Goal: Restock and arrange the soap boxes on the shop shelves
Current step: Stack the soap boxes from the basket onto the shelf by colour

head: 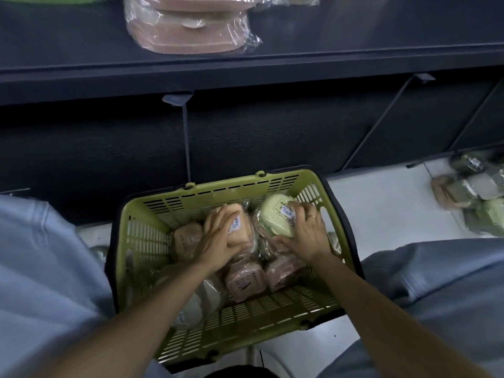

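Green plastic basket [152, 236] sits on the floor between my knees, its near contents blurred and partly hidden under my forearms. My left hand [218, 238] grips a pink soap box [240, 227]; my right hand [308, 230] grips a pale green soap box [275, 216]. Roughly four more pink ones lie beneath. One wrapped pink stack [191, 28] sits on the shelf [354, 66], cut off above.

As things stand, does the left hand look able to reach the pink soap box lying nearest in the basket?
Probably yes: the pink soap box lies uncovered just below the left hand, though that hand already grips a peach box.
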